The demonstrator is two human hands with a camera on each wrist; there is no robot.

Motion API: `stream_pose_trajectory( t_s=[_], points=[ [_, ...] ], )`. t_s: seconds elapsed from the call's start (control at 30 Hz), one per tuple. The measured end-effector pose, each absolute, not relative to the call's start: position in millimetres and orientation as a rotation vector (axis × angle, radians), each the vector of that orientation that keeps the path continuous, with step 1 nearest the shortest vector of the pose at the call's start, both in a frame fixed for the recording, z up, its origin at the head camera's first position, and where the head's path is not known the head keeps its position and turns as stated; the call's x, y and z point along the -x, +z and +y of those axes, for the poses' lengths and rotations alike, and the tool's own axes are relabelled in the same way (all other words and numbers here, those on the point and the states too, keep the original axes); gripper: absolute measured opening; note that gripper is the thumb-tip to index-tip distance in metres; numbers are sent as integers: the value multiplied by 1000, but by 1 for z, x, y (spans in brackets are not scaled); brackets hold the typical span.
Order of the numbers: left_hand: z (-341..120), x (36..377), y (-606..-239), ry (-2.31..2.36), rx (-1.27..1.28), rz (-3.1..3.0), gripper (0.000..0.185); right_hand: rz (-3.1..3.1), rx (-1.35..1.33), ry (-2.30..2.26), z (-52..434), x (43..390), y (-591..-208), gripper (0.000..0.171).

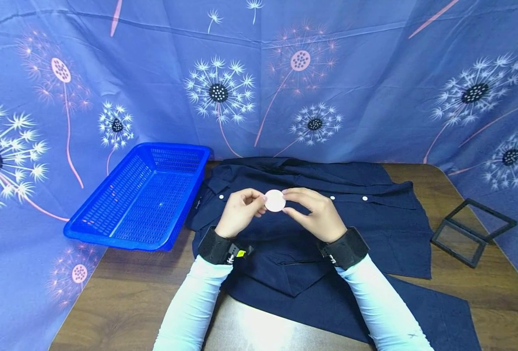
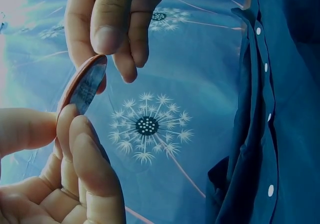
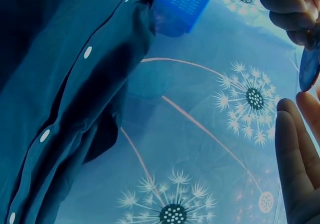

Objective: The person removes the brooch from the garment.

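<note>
A small round pocket mirror [image 1: 275, 200], pale on the side facing the head camera, is held up over the dark navy shirt [image 1: 280, 234]. Its other face shows glossy and reflective in the left wrist view, where the mirror [image 2: 90, 88] appears nearly edge-on. My left hand [image 1: 240, 210] pinches the left edge between thumb and curled fingers. From the opposite side, my right hand [image 1: 315, 212] holds the rim with thumb and forefinger. In the right wrist view the mirror [image 3: 310, 66] is partly cut off by the frame. White buttons run along the shirt.
A blue plastic basket [image 1: 153, 204] stands to the left on the wooden table [image 1: 123, 287]. At the right lies a black hinged frame [image 1: 471, 231], opened out. A dandelion-patterned blue cloth [image 1: 364, 97] hangs behind the table.
</note>
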State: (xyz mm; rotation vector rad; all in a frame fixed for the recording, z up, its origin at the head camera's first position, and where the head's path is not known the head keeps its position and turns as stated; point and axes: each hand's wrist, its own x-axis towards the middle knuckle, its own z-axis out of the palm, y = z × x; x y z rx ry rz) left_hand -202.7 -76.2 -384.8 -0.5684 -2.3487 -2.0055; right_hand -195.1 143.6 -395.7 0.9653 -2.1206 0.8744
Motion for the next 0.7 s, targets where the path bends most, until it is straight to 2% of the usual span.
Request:
stream_pose_trajectory(
  t_s=[0.4,0.7],
  points=[
    [-76,204,-387,-2040,550,-2346,18,-2090,-1004,765,141,194,-398,29],
    [-75,204,-386,-2053,553,-2336,18,-2052,-1023,697,142,193,-398,32]
  ],
)
